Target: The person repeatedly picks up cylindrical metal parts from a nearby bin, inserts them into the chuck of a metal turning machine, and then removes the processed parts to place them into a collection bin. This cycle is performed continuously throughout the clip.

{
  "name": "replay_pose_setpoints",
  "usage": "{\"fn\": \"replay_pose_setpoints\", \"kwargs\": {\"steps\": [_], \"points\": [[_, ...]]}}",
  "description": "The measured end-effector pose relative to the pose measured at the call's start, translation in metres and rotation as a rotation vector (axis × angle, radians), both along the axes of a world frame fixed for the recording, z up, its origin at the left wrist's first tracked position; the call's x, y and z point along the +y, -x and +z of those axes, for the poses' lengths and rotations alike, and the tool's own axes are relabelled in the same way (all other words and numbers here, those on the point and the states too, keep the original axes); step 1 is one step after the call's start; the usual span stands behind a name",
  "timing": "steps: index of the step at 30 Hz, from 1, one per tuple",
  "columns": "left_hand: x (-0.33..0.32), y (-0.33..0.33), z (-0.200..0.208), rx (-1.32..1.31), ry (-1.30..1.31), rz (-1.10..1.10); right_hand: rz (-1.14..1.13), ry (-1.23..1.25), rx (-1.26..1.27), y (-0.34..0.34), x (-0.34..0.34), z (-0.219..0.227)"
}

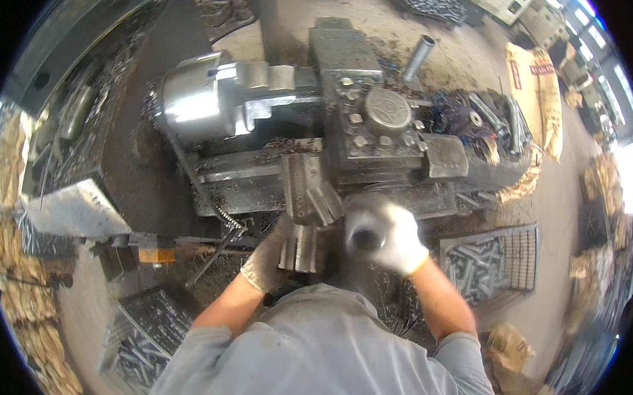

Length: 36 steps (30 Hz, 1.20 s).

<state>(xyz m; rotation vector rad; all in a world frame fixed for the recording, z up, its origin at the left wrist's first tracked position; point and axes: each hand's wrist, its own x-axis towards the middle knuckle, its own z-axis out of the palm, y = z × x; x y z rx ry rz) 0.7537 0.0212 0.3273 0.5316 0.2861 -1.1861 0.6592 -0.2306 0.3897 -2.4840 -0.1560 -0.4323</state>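
Cylinder [365,233], one, blurred, apparently fills the right grip [401,242]; left grip [268,255], hold unclear, sits beside one ridged block [300,249].

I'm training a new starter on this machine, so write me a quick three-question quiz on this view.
1. Multiple choice: what covers the person's right grip?
A. a black mitten
B. a white glove
C. nothing

2. True or false: the shiny silver cylindrical chuck is left of the dark, bolt-studded metal tool post.

3. Fill in: the blurred grey round part at the right grip has a centre that looks ____.

Key: 1. B; 2. True; 3. dark
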Motion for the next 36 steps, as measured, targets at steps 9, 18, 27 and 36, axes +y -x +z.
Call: {"fn": "replay_pose_setpoints", "kwargs": {"steps": [9, 18, 27, 36], "points": [[0.035, -0.064, -0.028, -0.384, -0.24, 0.229, -0.265, 0.214, 0.563, -0.081, 0.054, -0.084], [-0.029, -0.086, 0.054, -0.647, 0.115, 0.541, -0.046, -0.701, 0.597, -0.146, 0.076, 0.022], [-0.092, -0.292, 0.087, -2.304, -1.333, 0.676, 0.073, 0.7, -0.013, -0.248, -0.066, 0.154], [-0.023, -0.158, 0.08, -2.238, -0.948, 0.759, 0.206, 0.682, 0.585, -0.347, -0.096, 0.05]]}}
